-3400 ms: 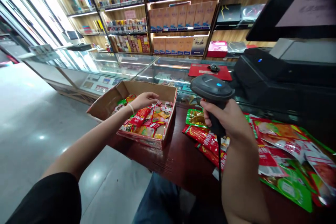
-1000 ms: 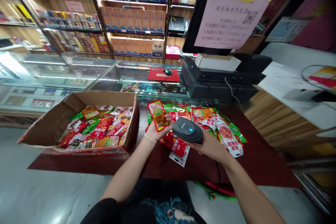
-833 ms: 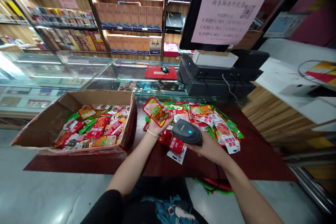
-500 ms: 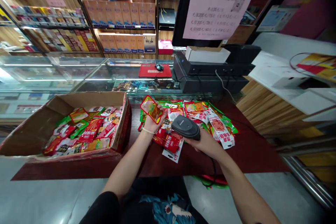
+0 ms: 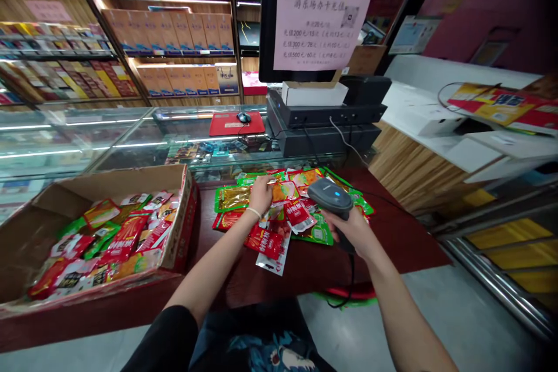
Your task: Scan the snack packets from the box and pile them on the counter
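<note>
My right hand is wrapped around the handle of a black barcode scanner, a blue light glowing on its top. The scanner's head points left, above a heap of snack packets in red, green and white. My left hand, a pale band at its wrist, reaches into this heap. Its fingers are curled at the left end of a red-edged snack packet, though the fingertips are partly hidden. Under that hand lies a green-edged golden packet. Closer to me are a red packet and a white one.
An open cardboard box holding many snack packets stands on the left of the dark red table. Behind are a glass counter, a mouse on a red mat, and a monitor with a pink sign. The scanner's cord hangs off the front edge.
My left hand has lowered from holding a packet raised and face up to the heap. The scanner's blue light is now visible. The view has swung right.
</note>
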Available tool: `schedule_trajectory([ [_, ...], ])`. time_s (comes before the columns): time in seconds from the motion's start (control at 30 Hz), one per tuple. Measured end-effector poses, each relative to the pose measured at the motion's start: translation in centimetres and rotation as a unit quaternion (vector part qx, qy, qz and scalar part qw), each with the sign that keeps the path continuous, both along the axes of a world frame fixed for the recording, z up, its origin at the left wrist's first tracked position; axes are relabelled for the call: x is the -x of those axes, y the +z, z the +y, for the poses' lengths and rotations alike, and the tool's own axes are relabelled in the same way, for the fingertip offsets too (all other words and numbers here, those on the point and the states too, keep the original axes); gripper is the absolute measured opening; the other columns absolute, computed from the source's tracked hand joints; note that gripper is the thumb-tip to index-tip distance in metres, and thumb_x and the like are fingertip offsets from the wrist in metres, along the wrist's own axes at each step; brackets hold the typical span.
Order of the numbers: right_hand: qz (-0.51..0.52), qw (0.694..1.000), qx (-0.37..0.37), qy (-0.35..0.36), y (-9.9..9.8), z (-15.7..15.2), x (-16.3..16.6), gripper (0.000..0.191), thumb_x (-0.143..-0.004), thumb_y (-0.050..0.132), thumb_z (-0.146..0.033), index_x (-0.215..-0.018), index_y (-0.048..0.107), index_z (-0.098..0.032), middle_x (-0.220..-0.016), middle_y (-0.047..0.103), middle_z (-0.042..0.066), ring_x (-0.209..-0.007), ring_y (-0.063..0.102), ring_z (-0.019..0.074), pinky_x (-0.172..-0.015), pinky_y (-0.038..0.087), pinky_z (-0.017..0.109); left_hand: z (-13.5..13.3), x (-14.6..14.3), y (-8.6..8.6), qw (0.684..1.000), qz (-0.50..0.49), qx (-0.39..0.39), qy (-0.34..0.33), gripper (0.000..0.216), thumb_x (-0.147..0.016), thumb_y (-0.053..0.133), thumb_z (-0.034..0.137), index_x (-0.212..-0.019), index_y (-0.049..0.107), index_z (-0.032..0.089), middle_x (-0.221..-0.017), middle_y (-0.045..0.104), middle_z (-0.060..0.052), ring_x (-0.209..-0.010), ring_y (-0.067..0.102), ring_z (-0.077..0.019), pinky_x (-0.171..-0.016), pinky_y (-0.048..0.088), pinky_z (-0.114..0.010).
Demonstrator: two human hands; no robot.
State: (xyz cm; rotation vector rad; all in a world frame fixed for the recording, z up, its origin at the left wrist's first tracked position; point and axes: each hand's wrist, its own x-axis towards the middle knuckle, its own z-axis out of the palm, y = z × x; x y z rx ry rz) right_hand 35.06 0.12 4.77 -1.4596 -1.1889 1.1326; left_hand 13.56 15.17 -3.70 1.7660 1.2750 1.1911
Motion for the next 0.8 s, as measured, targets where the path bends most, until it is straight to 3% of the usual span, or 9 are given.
schedule_trajectory([
  [0.13, -0.005, 1.0, -0.001, 0.007, 0.2, -0.1, 0.3, 0.04, -0.071, 0.077, -0.055, -0.072, 0.056, -0.021, -0.046, 0.051, -0.006, -0.033, 0.044, 0.0109, -0.033, 0.034, 0.024, -0.6, 0.2, 0.0, 0.999, 0.032, -0.022, -0.025, 0.027, -0.078, 0.053, 0.003, -0.092, 0.07, 0.019, -0.112, 0.063, -0.013, -0.115, 0.052, -0.027, -0.108, 0.035, -0.048],
  [0.23, 0.0, 1.0, -0.005, 0.009, 0.9, -0.1, 1.1, 0.04, -0.071, 0.077, -0.055, -0.07, 0.055, -0.021, -0.045, 0.05, -0.006, -0.033, 0.043, 0.0103, -0.034, 0.035, 0.023, -1.7, 0.5, 1.1, 1.0, 0.002, -0.01, -0.021, 0.024, -0.078, 0.056, 0.006, -0.09, 0.07, 0.02, -0.113, 0.063, -0.012, -0.119, 0.049, -0.0289, -0.111, 0.031, -0.051],
  [0.43, -0.021, 0.998, -0.034, 0.04, 2.8, 1.6, 4.7, 0.046, -0.075, 0.073, -0.057, -0.056, 0.051, -0.022, -0.044, 0.052, -0.002, -0.035, 0.045, 0.0115, -0.037, 0.038, 0.025, -6.8, 4.0, 6.8, 0.993, -0.115, -0.012, -0.038, 0.026, -0.08, 0.064, 0.011, -0.101, 0.07, 0.024, -0.115, 0.065, -0.009, -0.118, 0.053, -0.0277, -0.112, 0.032, -0.048],
  [0.53, -0.034, 0.995, -0.039, 0.089, 3.7, 3.2, 8.0, 0.045, -0.074, 0.074, -0.056, -0.056, 0.051, -0.022, -0.042, 0.05, -0.003, -0.034, 0.045, 0.012, -0.035, 0.037, 0.025, -9.8, 7.9, 10.0, 0.988, -0.153, -0.021, -0.025, 0.027, -0.081, 0.065, 0.011, -0.103, 0.071, 0.025, -0.116, 0.065, -0.008, -0.117, 0.055, -0.0252, -0.111, 0.036, -0.042],
  [0.63, -0.046, 0.988, -0.056, 0.137, 4.5, 4.6, 11.9, 0.044, -0.073, 0.075, -0.054, -0.056, 0.051, -0.021, -0.044, 0.052, -0.002, -0.035, 0.046, 0.0115, -0.037, 0.038, 0.025, -12.1, 12.9, 12.1, 0.988, -0.15, -0.023, 0.008, 0.026, -0.082, 0.065, 0.011, -0.103, 0.072, 0.025, -0.115, 0.066, -0.007, -0.117, 0.055, -0.024, -0.11, 0.036, -0.039],
  [0.8, -0.087, 0.968, -0.05, 0.228, 5.5, 6.0, 18.7, 0.043, -0.074, 0.073, -0.053, -0.055, 0.053, -0.021, -0.041, 0.051, -0.001, -0.035, 0.047, 0.0124, -0.037, 0.036, 0.025, -14.3, 23.3, 12.2, 0.984, -0.121, 0.003, 0.13, 0.022, -0.08, 0.069, 0.012, -0.099, 0.073, 0.023, -0.109, 0.068, -0.008, -0.11, 0.059, -0.0228, -0.101, 0.044, -0.033],
])
